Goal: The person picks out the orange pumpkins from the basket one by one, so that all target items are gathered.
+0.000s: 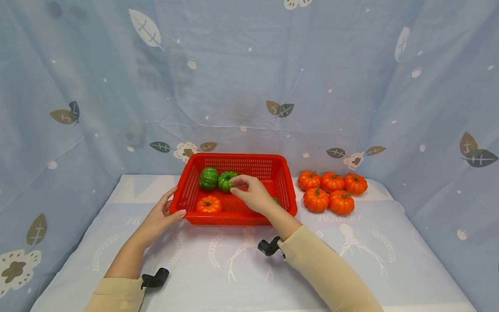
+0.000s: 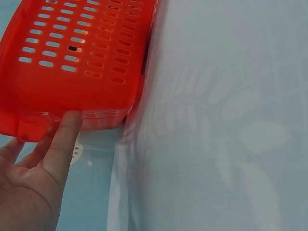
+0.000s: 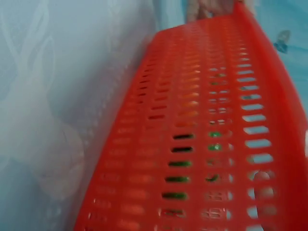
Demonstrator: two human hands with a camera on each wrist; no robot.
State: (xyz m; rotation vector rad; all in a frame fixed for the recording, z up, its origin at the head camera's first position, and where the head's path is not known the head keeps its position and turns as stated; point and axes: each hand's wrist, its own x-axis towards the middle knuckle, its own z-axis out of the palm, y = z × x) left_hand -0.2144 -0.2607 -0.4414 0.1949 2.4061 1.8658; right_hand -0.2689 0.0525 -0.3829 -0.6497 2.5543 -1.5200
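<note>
A red plastic basket (image 1: 238,219) with slotted walls stands on the table. My left hand (image 1: 159,220) touches its near left corner, thumb by the front rim and straight fingers along the left wall; the left wrist view shows the same hand (image 2: 36,178) at the basket's end. Inside lie two green pumpkins, one at the left (image 1: 208,178) and one beside it (image 1: 225,182), with an orange pumpkin (image 1: 209,204) nearer the front. My right hand (image 1: 252,194) hovers over the basket, thumb and forefinger apart at the second green pumpkin's right side. Another green piece (image 1: 276,200) is mostly hidden behind this hand.
Several orange pumpkins (image 1: 316,199) stand grouped on the table to the right of the basket. A white patterned cloth (image 1: 218,277) covers the table. Blue patterned curtains (image 1: 234,78) hang behind and at both sides. Each wrist carries a black camera mount (image 1: 156,278).
</note>
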